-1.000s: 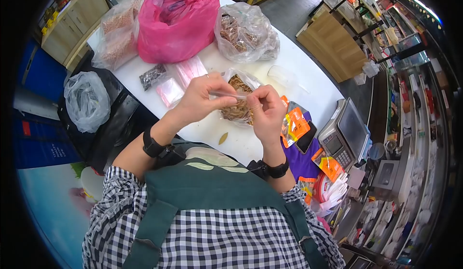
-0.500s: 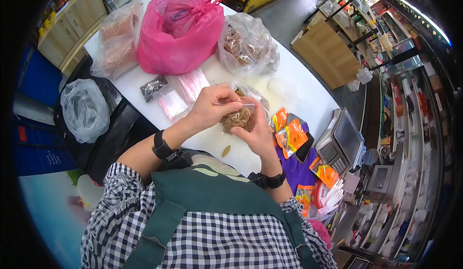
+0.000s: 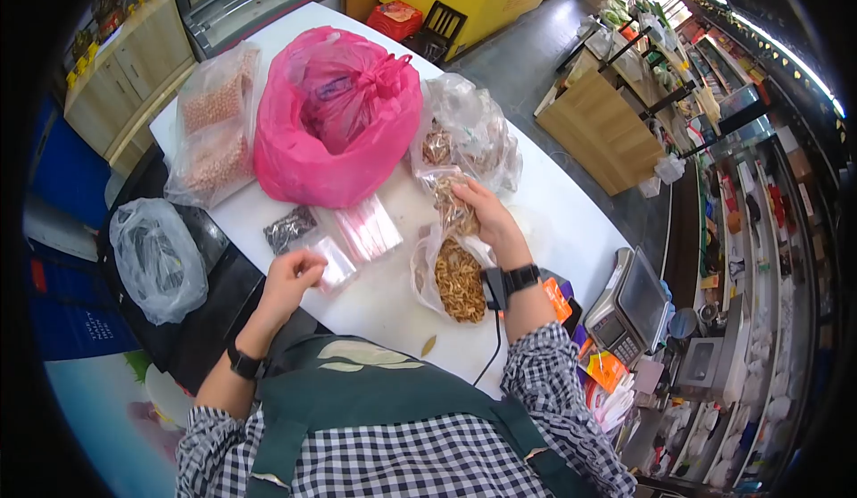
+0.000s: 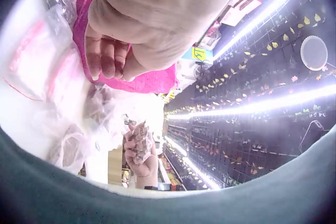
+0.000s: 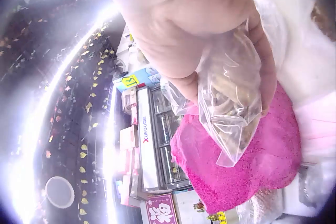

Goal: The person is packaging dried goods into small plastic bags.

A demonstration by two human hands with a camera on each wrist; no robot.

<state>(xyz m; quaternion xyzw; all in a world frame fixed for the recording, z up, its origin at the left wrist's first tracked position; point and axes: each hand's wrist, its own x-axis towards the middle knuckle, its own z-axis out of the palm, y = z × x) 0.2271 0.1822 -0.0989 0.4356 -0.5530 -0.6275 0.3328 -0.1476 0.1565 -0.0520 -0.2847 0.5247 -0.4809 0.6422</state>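
Observation:
My right hand grips a small clear bag of dried pieces, held above the table near the large clear bag. In the right wrist view, fingers and thumb curl round the small bag. Below it stands an opened bag of brown dried strips. My left hand, fingers bent and apparently holding nothing, is beside a pack of clear bags. The left wrist view shows the left hand with bent fingers. Pink-edged bags and a dark-filled packet lie close by.
A pink bag and a large clear bag stand at the back of the white table. Bags of pinkish grains lie left. A scale and orange packets are at the right; a leaf lies in front.
My hands have moved apart. The right hand has carried the small bag away from over the opened bag towards the back; the left has released it and moved left to the clear bags.

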